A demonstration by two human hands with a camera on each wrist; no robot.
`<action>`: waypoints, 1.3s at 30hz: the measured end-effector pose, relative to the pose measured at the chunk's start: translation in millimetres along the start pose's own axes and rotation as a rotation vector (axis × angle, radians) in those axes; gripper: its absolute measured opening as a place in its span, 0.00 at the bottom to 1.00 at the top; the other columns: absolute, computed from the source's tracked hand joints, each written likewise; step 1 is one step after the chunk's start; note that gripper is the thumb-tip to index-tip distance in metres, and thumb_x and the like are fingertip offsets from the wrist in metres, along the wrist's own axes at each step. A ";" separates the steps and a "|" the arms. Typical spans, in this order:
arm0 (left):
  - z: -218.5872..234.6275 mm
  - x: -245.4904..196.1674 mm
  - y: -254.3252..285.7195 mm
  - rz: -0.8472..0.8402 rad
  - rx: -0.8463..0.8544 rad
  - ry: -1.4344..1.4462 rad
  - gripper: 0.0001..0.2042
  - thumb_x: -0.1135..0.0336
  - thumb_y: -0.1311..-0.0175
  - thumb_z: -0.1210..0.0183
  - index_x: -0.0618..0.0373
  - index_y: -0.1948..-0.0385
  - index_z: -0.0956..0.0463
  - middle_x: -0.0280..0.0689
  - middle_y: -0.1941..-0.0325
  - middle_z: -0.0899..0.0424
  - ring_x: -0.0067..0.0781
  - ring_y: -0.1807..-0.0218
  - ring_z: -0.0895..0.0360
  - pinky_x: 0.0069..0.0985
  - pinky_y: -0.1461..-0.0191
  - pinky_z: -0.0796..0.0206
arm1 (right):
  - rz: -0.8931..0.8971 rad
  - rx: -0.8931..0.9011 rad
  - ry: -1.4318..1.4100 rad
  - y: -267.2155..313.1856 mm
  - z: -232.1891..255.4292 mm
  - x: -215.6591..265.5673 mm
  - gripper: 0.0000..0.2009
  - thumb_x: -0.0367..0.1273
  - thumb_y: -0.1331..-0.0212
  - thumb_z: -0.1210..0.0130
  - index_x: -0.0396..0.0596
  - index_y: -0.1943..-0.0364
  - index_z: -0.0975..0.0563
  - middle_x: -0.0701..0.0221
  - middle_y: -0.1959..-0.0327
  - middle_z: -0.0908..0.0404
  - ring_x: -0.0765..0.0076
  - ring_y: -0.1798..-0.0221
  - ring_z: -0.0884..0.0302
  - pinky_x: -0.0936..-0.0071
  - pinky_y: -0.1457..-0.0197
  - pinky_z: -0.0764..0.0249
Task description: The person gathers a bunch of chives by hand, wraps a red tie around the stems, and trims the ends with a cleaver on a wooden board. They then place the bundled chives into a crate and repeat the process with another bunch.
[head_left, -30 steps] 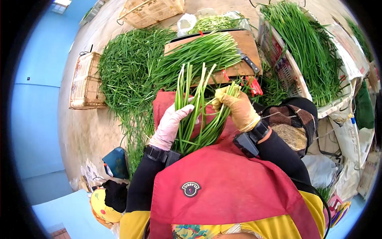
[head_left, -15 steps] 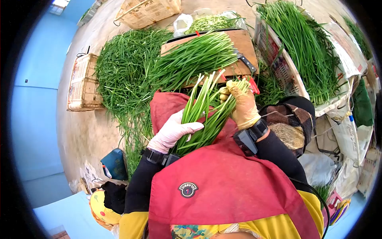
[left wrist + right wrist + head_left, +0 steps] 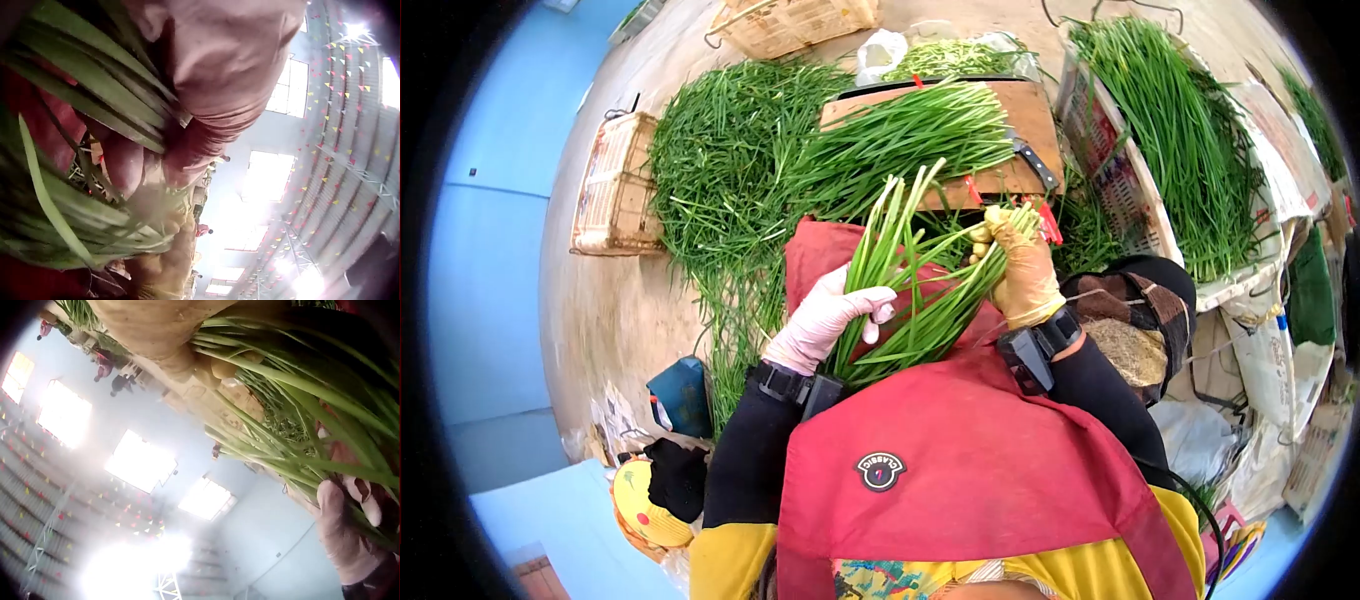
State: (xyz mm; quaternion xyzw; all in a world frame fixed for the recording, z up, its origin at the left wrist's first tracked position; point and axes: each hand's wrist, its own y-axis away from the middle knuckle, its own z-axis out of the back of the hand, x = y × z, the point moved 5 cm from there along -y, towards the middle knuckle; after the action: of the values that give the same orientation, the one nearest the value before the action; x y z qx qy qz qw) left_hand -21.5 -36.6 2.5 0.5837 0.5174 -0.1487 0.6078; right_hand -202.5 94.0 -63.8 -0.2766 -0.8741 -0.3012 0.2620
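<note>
Green stalks (image 3: 900, 320), loosely bunched, are up off the lap, btwn the two hands, in front of the red apron (image 3: 960, 450); going L to R: a pale plastic crate (image 3: 615, 190) on the floor (image 3: 600, 330); nearer the person, a yellow hat (image 3: 638, 490) w/ black cloth (image 3: 677, 480) against it, and a dark teal bag (image 3: 680, 396) just beyond; then a big loose heap of greens (image 3: 720, 150) on the floor, trailing down twd the person's L side.

Next, the L hand (image 3: 825, 318), in a whitish glove, grips part of the bunch, thumb across the front, fingers curled behind; the R hand (image 3: 1027, 275), in a yellowish glove, is closed round the pale ends at the other side, fingers bent over them.

Beyond the hands, a wooden board (image 3: 1020, 110) bears a thick layer of cut greens (image 3: 930, 125), leafy ends hanging off its L edge; a black-handled knife (image 3: 1037, 165) lies at its R side; red strips (image 3: 1050, 222) nr the R hand; far R, a tall basket (image 3: 1100, 150) piled w/ long greens (image 3: 1170, 130).
</note>
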 end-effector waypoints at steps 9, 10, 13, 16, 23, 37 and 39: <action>91.4 -18.5 63.7 -0.143 -0.480 0.014 0.14 0.65 0.36 0.39 0.63 0.54 0.24 0.30 0.71 0.22 0.18 0.74 0.26 0.17 0.76 0.31 | -0.001 0.016 -0.037 -6.7 2.7 -0.4 0.08 0.37 0.35 0.41 0.48 0.62 0.25 0.72 0.73 0.20 0.76 0.76 0.25 0.77 0.73 0.26; 108.4 -21.4 77.0 -0.194 -0.548 0.035 0.14 0.65 0.37 0.39 0.62 0.54 0.24 0.28 0.75 0.23 0.18 0.76 0.26 0.18 0.75 0.31 | -0.007 0.014 -0.049 -8.3 5.1 -1.3 0.09 0.37 0.35 0.41 0.48 0.62 0.25 0.72 0.73 0.21 0.76 0.75 0.25 0.78 0.73 0.26; 184.9 -24.2 131.4 -0.313 -0.930 -0.066 0.16 0.60 0.40 0.36 0.60 0.57 0.25 0.26 0.75 0.24 0.16 0.79 0.29 0.17 0.75 0.34 | 0.014 0.022 -0.003 -4.7 -1.5 6.9 0.09 0.38 0.36 0.41 0.48 0.63 0.23 0.72 0.72 0.20 0.76 0.76 0.25 0.78 0.73 0.27; 194.6 -55.2 172.2 -0.528 -0.850 -0.011 0.13 0.65 0.38 0.38 0.61 0.56 0.24 0.23 0.80 0.27 0.11 0.84 0.34 0.10 0.81 0.42 | 0.039 -0.011 0.085 2.5 -12.7 14.0 0.10 0.39 0.36 0.41 0.48 0.62 0.23 0.69 0.70 0.17 0.75 0.76 0.23 0.78 0.73 0.27; 16.3 -102.9 88.3 -0.239 -0.330 -0.215 0.14 0.72 0.41 0.37 0.60 0.53 0.21 0.32 0.74 0.17 0.12 0.87 0.33 0.13 0.84 0.44 | 0.088 0.365 0.347 38.5 -95.9 29.0 0.08 0.32 0.38 0.42 0.41 0.66 0.20 0.66 0.72 0.17 0.71 0.72 0.20 0.75 0.66 0.25; 115.7 -62.3 189.0 -0.275 -0.602 -0.374 0.16 0.62 0.39 0.37 0.62 0.55 0.23 0.37 0.59 0.14 0.09 0.85 0.34 0.10 0.83 0.42 | 0.190 0.371 0.272 40.0 -101.0 20.6 0.07 0.33 0.36 0.41 0.45 0.61 0.22 0.73 0.77 0.23 0.79 0.79 0.28 0.84 0.77 0.33; 140.2 -45.3 231.1 -0.143 -0.755 -0.467 0.18 0.61 0.41 0.37 0.61 0.52 0.24 0.32 0.65 0.16 0.10 0.85 0.34 0.11 0.84 0.42 | 0.105 0.348 0.186 25.8 -84.4 22.3 0.09 0.32 0.36 0.41 0.45 0.55 0.22 0.73 0.76 0.22 0.78 0.78 0.27 0.83 0.76 0.30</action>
State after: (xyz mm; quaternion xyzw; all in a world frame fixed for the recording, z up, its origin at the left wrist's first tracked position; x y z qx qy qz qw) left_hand 204.6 -113.4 136.9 0.2346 0.4232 -0.1188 0.8670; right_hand -177.2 61.7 17.5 -0.2434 -0.8694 -0.1558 0.4007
